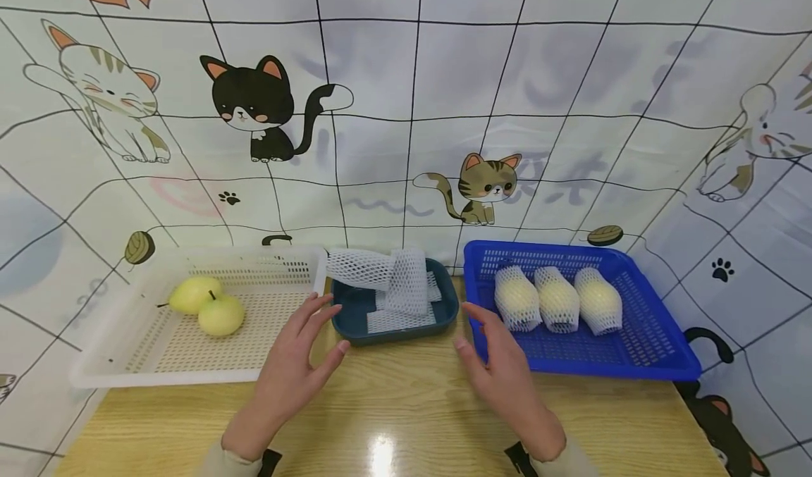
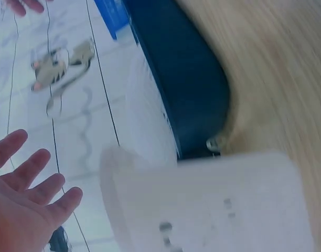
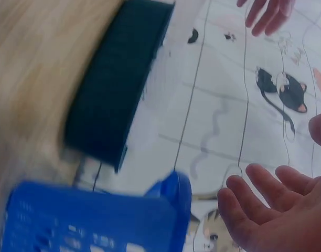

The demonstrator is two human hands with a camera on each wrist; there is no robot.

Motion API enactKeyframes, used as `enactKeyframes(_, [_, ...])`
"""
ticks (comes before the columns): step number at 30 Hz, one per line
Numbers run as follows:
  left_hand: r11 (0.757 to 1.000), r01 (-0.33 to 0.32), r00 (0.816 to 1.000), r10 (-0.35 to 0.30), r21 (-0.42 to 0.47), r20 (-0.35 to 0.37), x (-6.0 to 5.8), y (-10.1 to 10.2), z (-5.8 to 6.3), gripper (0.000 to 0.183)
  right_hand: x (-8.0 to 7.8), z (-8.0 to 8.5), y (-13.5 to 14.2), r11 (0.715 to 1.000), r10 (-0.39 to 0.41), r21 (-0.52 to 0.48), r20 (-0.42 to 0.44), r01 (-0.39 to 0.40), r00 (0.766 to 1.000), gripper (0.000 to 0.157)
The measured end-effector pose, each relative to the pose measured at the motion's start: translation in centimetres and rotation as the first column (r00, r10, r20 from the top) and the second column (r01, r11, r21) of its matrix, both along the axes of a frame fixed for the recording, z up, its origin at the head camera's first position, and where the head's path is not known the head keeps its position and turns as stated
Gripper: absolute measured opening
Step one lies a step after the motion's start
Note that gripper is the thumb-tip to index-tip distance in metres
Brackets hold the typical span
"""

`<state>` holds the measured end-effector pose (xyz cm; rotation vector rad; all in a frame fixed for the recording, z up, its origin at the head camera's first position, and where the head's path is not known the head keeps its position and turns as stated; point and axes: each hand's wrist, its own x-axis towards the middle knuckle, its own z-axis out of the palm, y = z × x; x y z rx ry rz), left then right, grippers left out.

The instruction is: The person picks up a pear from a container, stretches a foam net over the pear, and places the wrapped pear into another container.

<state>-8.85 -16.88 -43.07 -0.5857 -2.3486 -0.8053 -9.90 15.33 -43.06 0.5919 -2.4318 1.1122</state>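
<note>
My left hand [image 1: 297,356] hovers with spread, relaxed fingers between the white basket and the dark teal tray [image 1: 393,337]; nothing is in it. On the tray's other side my right hand [image 1: 501,371] is likewise loose and holds nothing, its fingertips close to the blue basket's near left corner. Several white foam net sleeves [image 1: 409,283] lie in the tray, some over its back left rim. In the wrist views the left hand [image 2: 24,194] and right hand [image 3: 278,210] both show parted fingers.
The white basket [image 1: 184,378] at left has two yellow-green pears [image 1: 221,316]. At right the blue basket [image 1: 609,368] contains three pears in foam nets [image 1: 556,299]. All stand on a wooden table [image 1: 406,420] against a cat-print wall covering [image 1: 380,75].
</note>
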Motion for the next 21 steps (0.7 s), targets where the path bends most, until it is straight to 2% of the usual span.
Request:
enactKeyframes(5, [0.996,-0.089,0.991,0.087,0.012,0.104,0.0,-2.4,0.5,0.052,0.3,-0.7,-2.0,0.998,0.050,0.044,0.035,-0.052,0.998,0.050])
enactKeyframes(10, [0.984,-0.173,0.960,0.163,0.027,0.227,0.3,-4.5,1.1,0.049,0.5,-1.4,-4.3,0.986,0.129,0.105,-0.015,-0.127,0.992,0.048])
enactKeyframes(13, [0.978,-0.208,0.948,0.192,0.035,0.255,0.3,-5.6,1.3,0.049,0.6,-1.8,-5.8,0.974,0.179,0.145,-0.029,-0.173,0.984,0.048])
enactKeyframes(21, [0.966,-0.253,0.929,0.228,0.051,0.292,0.2,-7.4,1.4,0.049,1.4,-3.1,-8.6,0.918,0.304,0.258,0.023,-0.299,0.952,0.050])
